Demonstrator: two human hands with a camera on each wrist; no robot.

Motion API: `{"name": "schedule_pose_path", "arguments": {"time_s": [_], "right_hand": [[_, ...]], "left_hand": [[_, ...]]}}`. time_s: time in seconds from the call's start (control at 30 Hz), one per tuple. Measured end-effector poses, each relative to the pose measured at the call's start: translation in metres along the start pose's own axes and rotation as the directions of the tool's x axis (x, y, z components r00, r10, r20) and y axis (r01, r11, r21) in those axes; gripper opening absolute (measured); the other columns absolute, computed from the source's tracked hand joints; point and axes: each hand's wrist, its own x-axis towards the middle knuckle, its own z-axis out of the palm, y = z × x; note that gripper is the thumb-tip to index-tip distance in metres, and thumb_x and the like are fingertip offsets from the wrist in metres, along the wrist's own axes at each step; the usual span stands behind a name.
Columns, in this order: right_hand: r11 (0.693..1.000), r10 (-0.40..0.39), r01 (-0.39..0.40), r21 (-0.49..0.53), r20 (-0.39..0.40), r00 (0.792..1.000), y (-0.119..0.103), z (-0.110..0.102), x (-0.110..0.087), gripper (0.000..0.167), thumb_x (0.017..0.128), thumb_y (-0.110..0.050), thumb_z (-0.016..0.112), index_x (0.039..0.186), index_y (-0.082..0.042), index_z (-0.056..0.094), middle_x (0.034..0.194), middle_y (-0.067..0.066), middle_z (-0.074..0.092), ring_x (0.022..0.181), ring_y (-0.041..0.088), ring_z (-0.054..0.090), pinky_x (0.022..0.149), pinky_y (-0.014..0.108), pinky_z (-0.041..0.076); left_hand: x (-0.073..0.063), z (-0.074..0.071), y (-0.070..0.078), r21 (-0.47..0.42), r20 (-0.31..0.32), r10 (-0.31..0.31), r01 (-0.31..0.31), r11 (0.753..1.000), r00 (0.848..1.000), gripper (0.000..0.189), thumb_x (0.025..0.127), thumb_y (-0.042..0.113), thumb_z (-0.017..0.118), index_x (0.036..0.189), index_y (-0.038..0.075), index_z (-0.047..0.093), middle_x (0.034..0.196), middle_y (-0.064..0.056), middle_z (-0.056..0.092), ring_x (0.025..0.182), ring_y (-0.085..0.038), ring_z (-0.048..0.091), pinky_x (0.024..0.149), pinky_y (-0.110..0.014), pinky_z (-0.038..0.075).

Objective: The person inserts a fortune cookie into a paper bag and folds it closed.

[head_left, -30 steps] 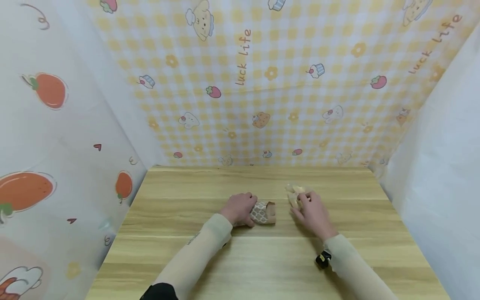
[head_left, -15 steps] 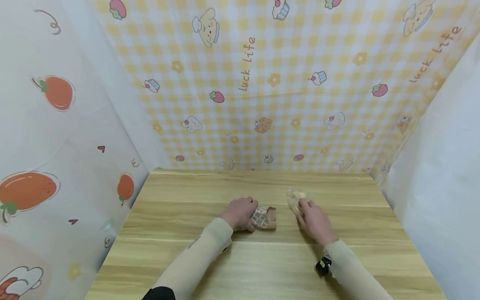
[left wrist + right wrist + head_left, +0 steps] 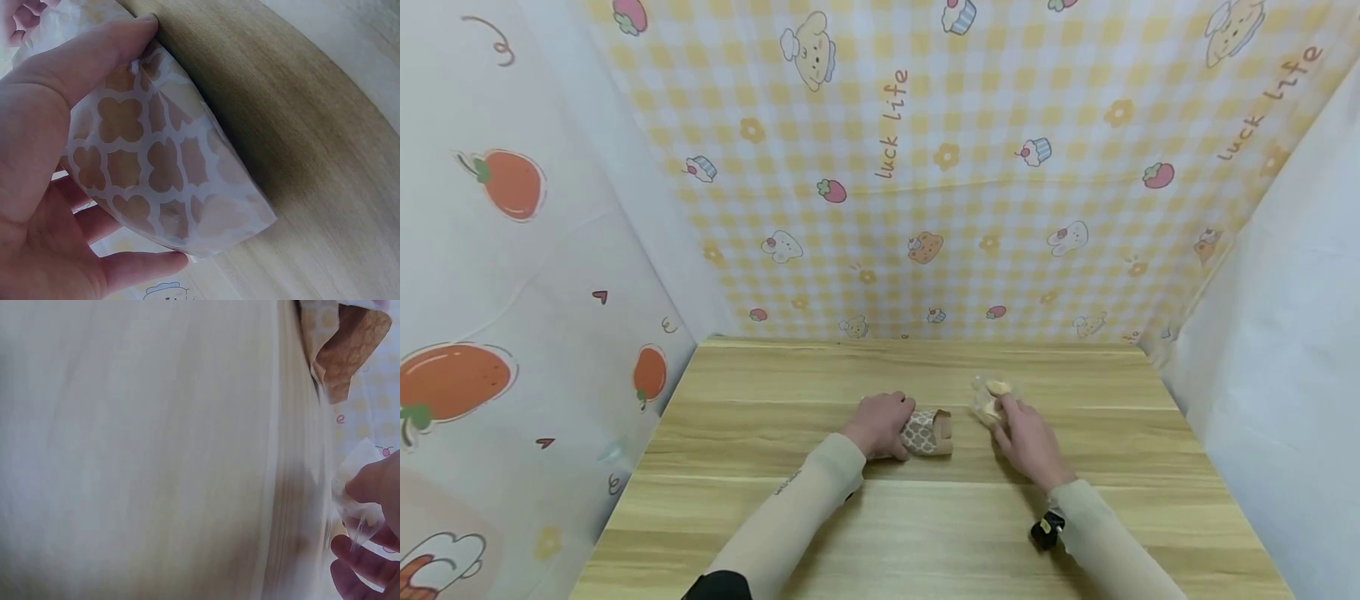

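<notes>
A small paper bag point(image 3: 923, 433) with a white lattice pattern on brown lies on its side, its mouth facing right. My left hand point(image 3: 878, 425) grips the closed end; in the left wrist view the thumb lies along the bag's point(image 3: 162, 150) side and the fingers curl beneath. To the right, my right hand point(image 3: 1032, 442) pinches a clear plastic packet point(image 3: 987, 402) with pale yellow pieces in it. In the right wrist view, thumb and fingers close on the crinkled packet point(image 3: 350, 478), and the bag's brown inside point(image 3: 350, 353) shows at its gaping mouth.
Both hands work over a light wood-grain table point(image 3: 925, 533). A yellow checked cloth point(image 3: 970, 208) hangs behind its far edge. White sheets stand at both sides, the left sheet point(image 3: 572, 250) printed with orange fruit.
My right hand's fingers have shifted on the packet, stretching further over it, and the packet has turned slightly. The left hand and the bag stay in place. The head view tilted a little.
</notes>
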Motion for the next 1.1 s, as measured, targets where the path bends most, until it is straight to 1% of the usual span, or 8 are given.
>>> {"name": "schedule_pose_path", "arguments": {"time_s": [0.17,0.27,0.43,0.6,0.7,0.8,0.9,1.1], "right_hand": [[0.997,0.001,-0.002,0.071,0.017,1.0,-0.002,-0.001,-0.001,0.035,0.09,-0.006,0.08,0.115,-0.01,0.056,0.085,0.006,0.063,0.069,0.017,0.053,0.055,0.033,0.043],[0.988,0.009,-0.017,0.152,0.054,0.999,-0.007,-0.003,-0.001,0.034,0.091,-0.006,0.079,0.115,-0.011,0.057,0.089,0.007,0.066,0.072,0.015,0.058,0.058,0.03,0.049],[0.953,-0.04,0.009,0.301,0.097,0.995,-0.014,-0.005,-0.001,0.03,0.092,-0.003,0.077,0.116,-0.01,0.059,0.092,0.003,0.066,0.081,0.017,0.069,0.067,0.027,0.058],[0.913,-0.087,0.024,0.407,0.137,0.987,-0.014,-0.001,-0.002,0.029,0.092,0.002,0.074,0.115,-0.01,0.061,0.094,0.001,0.065,0.084,0.015,0.069,0.072,0.029,0.06],[0.888,-0.105,0.008,0.459,0.187,0.977,-0.014,0.0,-0.002,0.028,0.093,0.002,0.071,0.115,-0.011,0.062,0.095,0.002,0.067,0.081,0.011,0.066,0.072,0.029,0.059],[0.87,-0.121,-0.014,0.492,0.241,0.963,-0.016,-0.001,0.0,0.026,0.095,0.001,0.069,0.116,-0.012,0.062,0.094,0.0,0.068,0.074,0.009,0.064,0.067,0.029,0.058],[0.873,-0.136,-0.023,0.488,0.288,0.948,-0.018,-0.002,0.003,0.024,0.097,-0.001,0.068,0.117,-0.012,0.062,0.089,-0.002,0.066,0.069,0.008,0.061,0.062,0.029,0.056],[0.917,-0.156,-0.002,0.399,0.364,0.918,-0.024,-0.002,0.008,0.022,0.099,-0.008,0.069,0.12,-0.013,0.064,0.082,-0.006,0.057,0.07,0.008,0.051,0.063,0.028,0.049]], "left_hand": [[0.0,-0.001,-0.001,0.007,-0.01,0.002,-0.002,1.0,1.0,0.064,0.075,0.049,0.093,0.121,0.017,0.061,0.11,0.001,0.064,0.095,-0.019,0.064,0.082,-0.042,0.057],[0.0,-0.001,-0.001,0.006,-0.014,0.006,-0.005,1.0,1.0,0.066,0.075,0.049,0.093,0.122,0.017,0.061,0.111,0.001,0.064,0.094,-0.019,0.064,0.082,-0.041,0.057],[0.001,-0.003,-0.001,-0.002,-0.011,0.0,0.0,1.0,1.0,0.066,0.074,0.049,0.094,0.121,0.017,0.059,0.11,0.001,0.064,0.094,-0.019,0.064,0.082,-0.042,0.057],[0.001,-0.004,0.0,-0.014,-0.009,-0.008,0.008,1.0,1.0,0.065,0.073,0.048,0.095,0.117,0.017,0.059,0.108,0.002,0.065,0.094,-0.019,0.064,0.081,-0.041,0.057],[0.001,-0.003,0.001,-0.018,-0.007,-0.01,0.01,1.0,1.0,0.064,0.073,0.048,0.095,0.115,0.017,0.059,0.107,0.002,0.064,0.093,-0.018,0.063,0.08,-0.041,0.057],[0.0,-0.003,0.001,-0.017,-0.006,-0.012,0.012,1.0,1.0,0.063,0.073,0.048,0.095,0.115,0.018,0.059,0.106,0.003,0.064,0.093,-0.018,0.063,0.081,-0.041,0.057],[0.0,-0.003,0.0,-0.016,-0.004,-0.01,0.009,1.0,1.0,0.064,0.073,0.049,0.095,0.116,0.018,0.059,0.107,0.003,0.064,0.094,-0.017,0.063,0.082,-0.041,0.057],[-0.001,-0.003,0.001,-0.007,-0.001,0.002,-0.002,1.0,1.0,0.066,0.075,0.05,0.094,0.12,0.017,0.06,0.11,0.002,0.065,0.095,-0.017,0.063,0.083,-0.04,0.057]]}}
